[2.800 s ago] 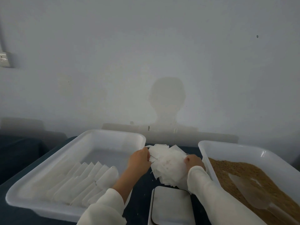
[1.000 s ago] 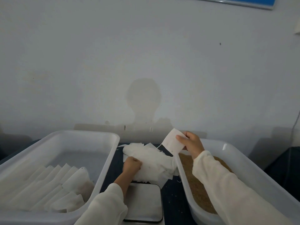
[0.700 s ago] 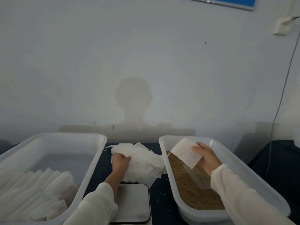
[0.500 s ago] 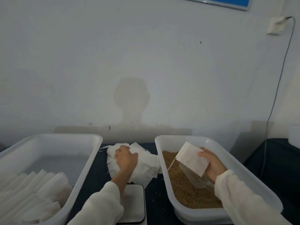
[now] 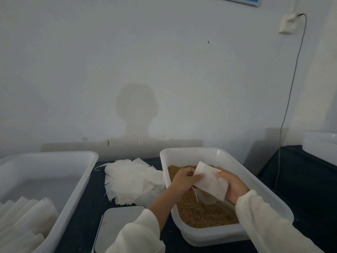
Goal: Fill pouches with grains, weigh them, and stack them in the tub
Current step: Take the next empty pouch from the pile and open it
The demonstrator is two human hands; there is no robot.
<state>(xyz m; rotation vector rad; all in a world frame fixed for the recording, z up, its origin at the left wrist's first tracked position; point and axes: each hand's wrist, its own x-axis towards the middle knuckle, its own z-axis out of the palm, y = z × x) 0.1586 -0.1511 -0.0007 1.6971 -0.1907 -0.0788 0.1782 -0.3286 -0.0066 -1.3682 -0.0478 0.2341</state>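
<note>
Both hands held one empty white pouch (image 5: pixel 211 181) just above the grains (image 5: pixel 200 212) in the right-hand tub (image 5: pixel 251 181). The left hand (image 5: pixel 184 179) pinched its near edge, fingers curled; the right hand (image 5: pixel 231 187) gripped the far side from below. A clear scoop (image 5: pixel 206 197) appeared to lie on the grains under the pouch. This looked like the filling step, with the mouth not yet spread. Next, one hand would probably need to free itself for the scoop. The spare pouches (image 5: pixel 133 181), the scale (image 5: pixel 118 225) and the tub of filled pouches (image 5: pixel 23 221) sat to the left on the dark surface (image 5: pixel 300 189).
</note>
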